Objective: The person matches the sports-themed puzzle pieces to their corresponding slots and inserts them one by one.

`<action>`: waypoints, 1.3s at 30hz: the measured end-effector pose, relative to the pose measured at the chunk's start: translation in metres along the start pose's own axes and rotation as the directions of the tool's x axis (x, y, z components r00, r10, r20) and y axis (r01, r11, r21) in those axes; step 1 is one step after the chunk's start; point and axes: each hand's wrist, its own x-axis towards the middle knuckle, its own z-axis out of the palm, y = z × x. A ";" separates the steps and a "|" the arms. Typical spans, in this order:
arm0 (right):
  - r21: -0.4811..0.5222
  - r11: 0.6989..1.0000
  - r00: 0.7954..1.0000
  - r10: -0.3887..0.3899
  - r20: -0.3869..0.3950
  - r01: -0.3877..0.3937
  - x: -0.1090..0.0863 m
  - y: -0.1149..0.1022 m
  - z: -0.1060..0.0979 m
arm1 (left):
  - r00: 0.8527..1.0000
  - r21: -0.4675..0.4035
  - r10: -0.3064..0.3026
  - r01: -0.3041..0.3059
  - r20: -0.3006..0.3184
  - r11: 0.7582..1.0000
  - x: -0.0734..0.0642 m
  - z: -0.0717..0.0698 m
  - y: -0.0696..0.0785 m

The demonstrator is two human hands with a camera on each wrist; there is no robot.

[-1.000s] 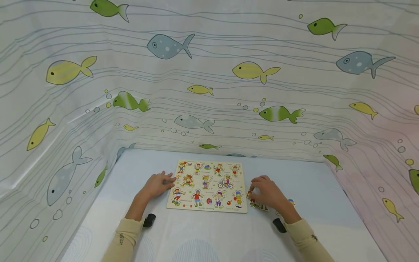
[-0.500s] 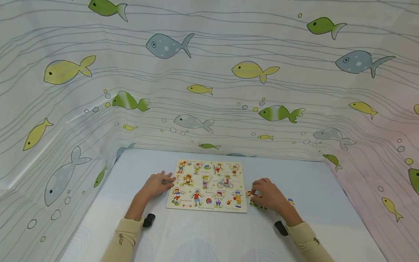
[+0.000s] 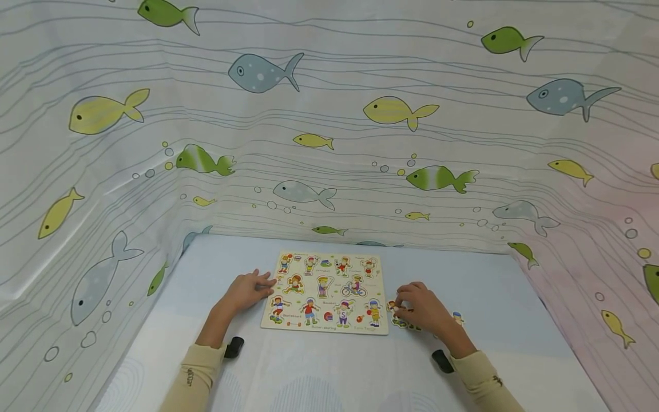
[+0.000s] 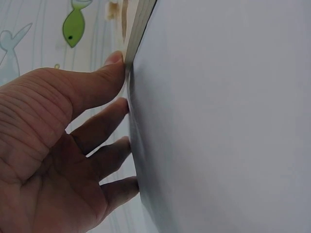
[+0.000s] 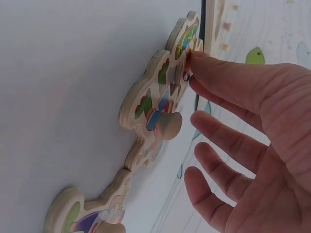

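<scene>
A wooden puzzle board (image 3: 329,335) with pictures of children at sports lies on the table. My left hand (image 3: 247,291) rests at its left side; in the left wrist view the thumb touches the board's edge (image 4: 139,29) and the fingertips touch the table. Right of the board, my right hand (image 3: 423,306) pinches a flat wooden puzzle piece (image 5: 187,41) between thumb and forefinger, its other fingers loosely bent. The thumb and forefinger hide part of that piece. Just beside it lies another puzzle piece (image 5: 155,92) with a round wooden knob (image 5: 169,125).
A further knobbed puzzle piece (image 5: 90,216) lies lower in the right wrist view. One piece (image 3: 458,317) shows partly behind the right wrist. The pale table (image 3: 319,366) is backed and flanked by a fish-patterned sheet (image 3: 350,154).
The right hand has shifted very slightly right and down beside the board, its fingers still at the puzzle piece. The left hand and the board stay in place.
</scene>
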 end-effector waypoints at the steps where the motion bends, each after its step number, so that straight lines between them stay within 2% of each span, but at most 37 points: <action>1: 0.001 1.000 1.000 -0.001 -0.001 0.001 0.000 0.000 0.000 | 1.000 -0.001 -0.001 0.001 0.001 1.000 0.000 0.000 0.000; 21: -0.021 1.000 1.000 0.007 -0.013 -0.007 0.005 -0.004 -0.005 | 1.000 0.005 0.008 -0.008 -0.006 1.000 -0.002 -0.001 0.003; 30: 0.006 1.000 1.000 0.007 -0.019 -0.006 0.009 -0.012 -0.004 | 1.000 0.004 -0.007 0.007 0.001 1.000 -0.003 -0.002 0.005; 39: 0.054 0.997 0.997 -0.061 -0.043 0.063 0.019 -0.024 -0.001 | 1.000 -0.004 -0.002 0.002 -0.018 1.000 -0.003 -0.001 0.004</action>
